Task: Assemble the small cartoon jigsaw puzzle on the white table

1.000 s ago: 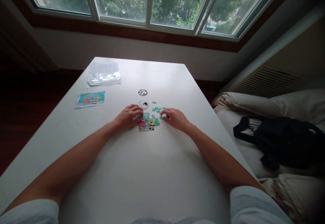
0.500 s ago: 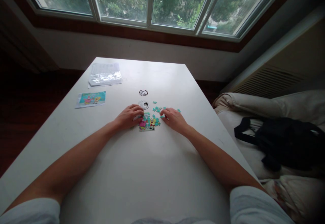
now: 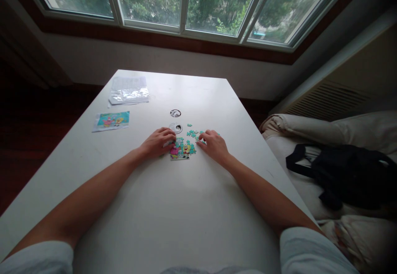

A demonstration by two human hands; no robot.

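A small, partly assembled cartoon jigsaw puzzle [image 3: 181, 150] lies on the white table [image 3: 173, 207], with several loose teal pieces [image 3: 191, 133] just beyond it. My left hand [image 3: 157, 142] rests with curled fingers on the puzzle's left edge. My right hand [image 3: 214, 145] lies at the puzzle's right side, fingertips pressed together on a teal piece by the puzzle's edge. What exactly those fingertips hold is too small to make out.
A picture card [image 3: 111, 121] and a clear plastic bag [image 3: 128, 92] lie at the far left of the table. A round cable hole [image 3: 175, 113] and its cap [image 3: 175, 128] sit behind the puzzle. A black bag [image 3: 347, 174] rests on bedding to the right.
My right hand has shifted slightly left, closer to the puzzle. The left hand has stayed in place.
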